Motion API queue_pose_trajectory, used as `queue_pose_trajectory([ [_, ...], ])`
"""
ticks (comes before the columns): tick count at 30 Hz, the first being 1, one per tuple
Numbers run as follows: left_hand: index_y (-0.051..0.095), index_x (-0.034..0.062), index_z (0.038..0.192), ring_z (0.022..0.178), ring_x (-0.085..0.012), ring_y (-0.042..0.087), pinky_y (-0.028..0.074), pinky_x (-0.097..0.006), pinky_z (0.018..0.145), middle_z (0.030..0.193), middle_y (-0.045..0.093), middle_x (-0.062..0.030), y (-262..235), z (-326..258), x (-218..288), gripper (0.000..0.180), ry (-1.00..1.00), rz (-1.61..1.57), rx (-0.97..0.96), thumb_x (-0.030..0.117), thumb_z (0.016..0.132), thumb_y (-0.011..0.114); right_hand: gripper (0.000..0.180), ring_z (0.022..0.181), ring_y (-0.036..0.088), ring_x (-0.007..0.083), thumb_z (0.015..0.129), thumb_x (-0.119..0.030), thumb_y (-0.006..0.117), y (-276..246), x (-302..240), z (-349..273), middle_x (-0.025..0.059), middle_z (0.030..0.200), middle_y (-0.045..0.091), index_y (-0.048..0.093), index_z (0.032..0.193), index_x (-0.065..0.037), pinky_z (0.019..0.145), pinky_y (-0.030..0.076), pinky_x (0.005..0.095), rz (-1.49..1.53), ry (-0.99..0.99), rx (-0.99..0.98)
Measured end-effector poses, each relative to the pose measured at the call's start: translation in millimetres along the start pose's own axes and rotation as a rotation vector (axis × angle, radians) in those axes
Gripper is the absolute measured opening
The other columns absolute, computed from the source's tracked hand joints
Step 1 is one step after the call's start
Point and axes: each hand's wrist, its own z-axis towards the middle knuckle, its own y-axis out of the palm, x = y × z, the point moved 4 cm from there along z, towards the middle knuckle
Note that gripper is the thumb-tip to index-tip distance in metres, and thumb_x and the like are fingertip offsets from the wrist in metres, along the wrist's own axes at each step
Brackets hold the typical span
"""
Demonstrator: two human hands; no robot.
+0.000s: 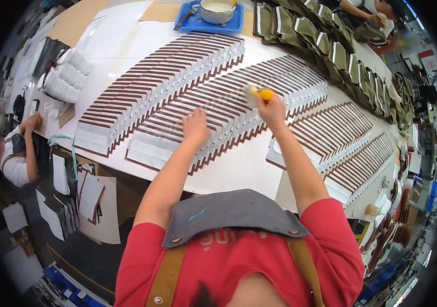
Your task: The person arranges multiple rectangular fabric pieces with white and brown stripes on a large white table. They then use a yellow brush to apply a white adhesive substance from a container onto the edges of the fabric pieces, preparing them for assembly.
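My right hand (272, 109) grips a brush (250, 95) with a yellow handle and pale bristles. The bristles are at the surface of a long, fanned row of overlapping white pieces with brown edges (228, 105); whether they touch cannot be made out. Lower down on the same row lies my left hand (196, 127), fingers stretched out and holding nothing. A second fanned row (162, 77) runs alongside, farther off and to the left. Two shorter fanned rows, one larger (331, 128) and one smaller (364, 163), sit right of my right forearm.
At the far edge, a blue tray (235, 24) bears a pot (217, 11) of pale liquid. Folded olive-green pieces with white strips (326, 46) line the far right. White bundles (66, 77) stand at left. Co-workers sit at the left (16, 163) and far right (364, 15).
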Motion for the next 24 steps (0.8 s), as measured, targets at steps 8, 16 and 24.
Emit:
queue_pose_trajectory([
  [8, 0.051, 0.0072, 0.103, 0.102, -0.0239, 0.047, 0.032, -0.042, 0.086, 0.105, 0.049, -0.007, 15, 7, 27, 0.035, 0.099, 0.067, -0.114, 0.012, 0.069, 0.059, 0.012, 0.052, 0.057, 0.0286, 0.078, -0.024, 0.059, -15, 32, 2, 0.0099, 0.06, 0.059, 0.063, 0.08, -0.012, 0.047, 0.044, 0.0374, -0.19, -0.005, -0.03],
  [16, 0.052, 0.0063, 0.098, 0.101, -0.0239, 0.048, 0.032, -0.041, 0.085, 0.104, 0.049, -0.0085, 14, 8, 28, 0.03, 0.108, 0.072, -0.107, 0.012, 0.069, 0.059, 0.019, 0.051, 0.056, 0.0304, 0.078, -0.025, 0.06, -6, 31, -2, 0.013, 0.056, 0.056, 0.06, 0.073, -0.007, 0.047, 0.043, 0.039, -0.16, 0.06, -0.07],
  [24, 0.053, 0.0065, 0.103, 0.107, -0.0243, 0.046, 0.031, -0.039, 0.089, 0.109, 0.049, -0.0094, 12, 17, 32, 0.033, 0.153, 0.144, -0.121, 0.013, 0.072, 0.057, 0.024, 0.056, 0.058, 0.0281, 0.078, -0.031, 0.059, 42, -19, 33, 0.0116, 0.067, 0.061, 0.064, 0.09, -0.011, 0.052, 0.045, 0.0366, 0.122, 0.014, -0.147],
])
